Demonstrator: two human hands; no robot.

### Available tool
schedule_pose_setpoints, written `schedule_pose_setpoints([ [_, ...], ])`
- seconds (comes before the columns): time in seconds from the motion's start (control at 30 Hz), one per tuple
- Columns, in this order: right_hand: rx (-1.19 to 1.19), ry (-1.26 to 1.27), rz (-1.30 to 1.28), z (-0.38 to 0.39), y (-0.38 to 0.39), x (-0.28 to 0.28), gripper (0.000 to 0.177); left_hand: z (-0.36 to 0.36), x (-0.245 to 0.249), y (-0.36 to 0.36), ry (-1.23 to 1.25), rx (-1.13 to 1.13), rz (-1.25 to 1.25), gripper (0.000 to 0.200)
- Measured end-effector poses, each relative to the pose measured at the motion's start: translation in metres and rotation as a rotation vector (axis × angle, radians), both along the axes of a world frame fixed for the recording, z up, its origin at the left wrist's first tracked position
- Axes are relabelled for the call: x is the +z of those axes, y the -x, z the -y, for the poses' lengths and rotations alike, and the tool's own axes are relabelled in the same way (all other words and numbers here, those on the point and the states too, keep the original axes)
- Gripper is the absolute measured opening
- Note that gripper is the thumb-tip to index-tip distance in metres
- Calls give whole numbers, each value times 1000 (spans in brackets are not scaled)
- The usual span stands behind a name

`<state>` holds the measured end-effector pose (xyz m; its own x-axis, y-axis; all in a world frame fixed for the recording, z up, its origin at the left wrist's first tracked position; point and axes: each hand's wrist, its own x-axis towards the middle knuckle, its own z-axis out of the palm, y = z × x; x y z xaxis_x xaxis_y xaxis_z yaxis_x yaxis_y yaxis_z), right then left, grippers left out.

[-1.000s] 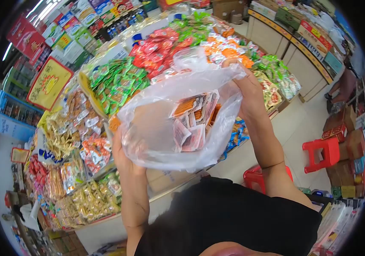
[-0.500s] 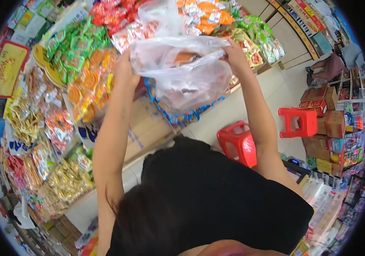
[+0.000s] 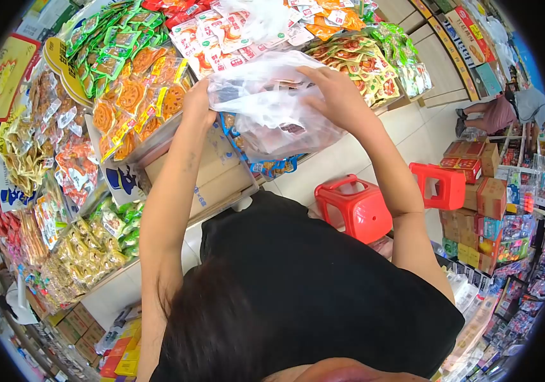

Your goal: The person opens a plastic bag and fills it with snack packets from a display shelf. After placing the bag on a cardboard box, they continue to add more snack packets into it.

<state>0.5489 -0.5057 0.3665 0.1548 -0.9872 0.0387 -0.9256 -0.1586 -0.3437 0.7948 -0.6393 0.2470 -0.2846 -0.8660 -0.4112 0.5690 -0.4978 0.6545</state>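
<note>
A translucent white plastic bag (image 3: 272,114) hangs in front of me, with contents I cannot make out clearly through the film. My left hand (image 3: 199,105) is closed on the bag's left edge. On the other side, my right hand (image 3: 336,95) lies over the bag's upper right part, fingers stretched out and thumb apart, touching the film. Behind the bag lie white-and-red snack packets (image 3: 212,38) with another crumpled clear plastic bag (image 3: 263,19) on top. Blue packets (image 3: 276,167) show below the held bag.
Orange snack packs (image 3: 135,105) and green packets (image 3: 116,41) fill the display to the left. A cardboard surface (image 3: 205,181) lies below my left forearm. Red plastic stools (image 3: 355,210) stand on the floor at right, near stacked cartons (image 3: 476,210). A person's legs (image 3: 476,118) show farther off.
My right hand has moved inward from the bag's right rim, and its fingers have spread over the film. The bag's mouth is less stretched. My left hand keeps hold of its edge.
</note>
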Motion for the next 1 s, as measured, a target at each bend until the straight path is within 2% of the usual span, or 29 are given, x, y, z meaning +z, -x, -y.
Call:
schedule_pose_setpoints([
  [0.03, 6, -1, -4, -2, 3, -15, 53, 1, 0, -2, 24, 36, 68, 27],
  [0.1, 74, 38, -95, -6, 9, -47, 73, 18, 0, -10, 58, 110, 69, 27],
  [0.23, 51, -2, -113, 2, -13, -54, 87, 39, 0, -16, 117, 269, 120, 26],
  [0.27, 35, 97, -134, 9, -15, -66, 86, 38, -5, -20, 256, 105, 353, 30],
  [0.3, 32, 91, -130, 12, -15, -69, 86, 35, -5, -19, 251, 101, 357, 30],
  [0.37, 21, 94, -200, 11, -15, -76, 84, 24, -8, -19, 569, 51, 1016, 42],
  [0.4, 6, 120, -195, 9, -15, -79, 83, 6, 12, -15, 756, 96, 1248, 53],
  [0.47, 19, 139, -206, 14, -11, -85, 79, -26, 39, -8, 1034, 143, 1403, 50],
  [0.53, 22, 194, -193, 8, -10, -94, 73, -58, 70, 10, 1336, 224, 1432, 40],
  [0.57, 14, 231, -173, 10, -12, -89, 70, -76, 82, 18, 1311, 181, 1429, 40],
  [0.6, 64, 177, -235, 10, -19, -68, 78, -91, 95, 26, 1433, 35, 1524, 50],
  [0.63, 58, 147, -232, 9, -21, -63, 78, -105, 98, 32, 1553, -124, 1609, 60],
  [0.67, 38, 62, -221, 9, -23, -63, 77, -114, 88, 36, 1541, -147, 1599, 60],
  [0.73, 43, 8, -208, 13, -18, -68, 76, -122, 68, 42, 1727, -127, 1701, 47],
  [0.83, 49, -4, -258, 11, -17, -67, 77, -126, 67, 41, 1616, -159, 1626, 36],
  [0.87, 43, 7, -261, 11, -18, -65, 77, -125, 73, 37, 1487, -377, 1650, 48],
  [0.9, 55, 6, -255, 10, -17, -62, 74, -125, 75, 37, 1501, -364, 1648, 48],
  [0.97, 63, 19, -264, 9, -12, -63, 72, -126, 78, 38, 1619, -271, 1561, 30],
  [1.0, 149, 112, -196, 9, -11, -62, 69, -128, 77, 38, 1626, -248, 1555, 30],
])
